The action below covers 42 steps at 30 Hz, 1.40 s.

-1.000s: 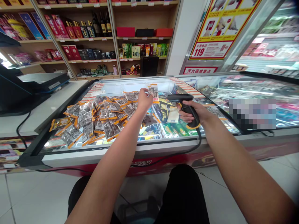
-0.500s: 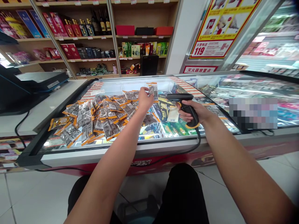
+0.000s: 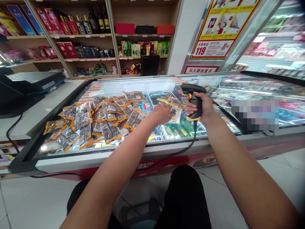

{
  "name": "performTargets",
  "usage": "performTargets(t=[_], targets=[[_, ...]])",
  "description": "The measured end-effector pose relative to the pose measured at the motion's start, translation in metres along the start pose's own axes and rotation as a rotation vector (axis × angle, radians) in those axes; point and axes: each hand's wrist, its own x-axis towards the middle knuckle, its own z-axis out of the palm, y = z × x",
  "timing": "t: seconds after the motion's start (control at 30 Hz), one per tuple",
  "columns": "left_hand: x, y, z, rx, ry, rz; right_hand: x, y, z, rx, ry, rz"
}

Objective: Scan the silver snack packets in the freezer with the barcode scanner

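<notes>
My left hand (image 3: pixel 162 113) is over the glass top of the freezer, fingers closed on a small clear packet (image 3: pixel 174 110) with orange ends. Part of that packet is hidden behind the fingers. My right hand (image 3: pixel 205 105) grips a black and yellow barcode scanner (image 3: pixel 195 104) by its handle, just right of the packet. The scanner's cable hangs down over the freezer's front edge. To the left of my left hand, a heap of similar packets (image 3: pixel 111 116) with dark contents and printed labels is spread across the glass.
The chest freezer (image 3: pixel 95 160) stands before my knees, with goods visible under its glass. At left is a counter (image 3: pixel 73 90) with a black device (image 3: pixel 14 92). Shelves with bottles and boxes (image 3: pixel 125 28) line the back. A poster (image 3: pixel 222 35) hangs at right.
My left hand has moved right and slightly down with the packet, away from the heap. My right hand has raised the scanner a little and shifted it slightly right. The view has shifted slightly.
</notes>
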Motion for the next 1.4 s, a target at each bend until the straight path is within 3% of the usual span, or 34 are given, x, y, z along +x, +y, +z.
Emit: performTargets(t=[0.13,0.23,0.33,0.43,0.6,0.7,0.87,0.93,1.1,1.27,1.4], targets=[[0.002,0.019,0.009,0.069,-0.092,0.058,-0.001,0.0,0.0,0.0,-0.023,-0.01],[-0.004,0.019,-0.005,0.059,-0.052,0.057,-0.002,-0.002,-0.001,0.007,-0.046,-0.01],[-0.02,0.006,-0.033,0.078,-0.018,-0.063,-0.003,-0.002,-0.001,0.021,-0.062,0.006],[-0.036,-0.012,-0.058,0.083,-0.154,-0.259,-0.003,-0.002,0.0,0.031,-0.066,0.019],[-0.04,-0.026,-0.066,0.001,-0.303,-0.347,-0.007,-0.003,0.008,-0.02,-0.074,0.079],[-0.031,-0.026,-0.06,-0.007,-0.192,-0.327,-0.01,-0.003,0.012,-0.073,-0.09,0.141],[-0.012,-0.031,-0.048,-0.257,0.244,-0.416,-0.011,0.001,0.012,-0.106,-0.16,0.187],[-0.005,-0.034,-0.045,-0.375,0.364,-0.449,-0.01,0.002,0.011,-0.106,-0.176,0.187],[0.003,-0.039,-0.036,-0.582,0.368,-0.39,-0.013,0.004,0.014,-0.089,-0.22,0.182],[0.005,-0.038,-0.025,-0.553,0.34,-0.263,-0.015,0.004,0.016,-0.082,-0.212,0.158],[0.008,-0.039,-0.022,-0.573,0.345,-0.239,-0.012,0.006,0.012,-0.1,-0.276,0.138]])
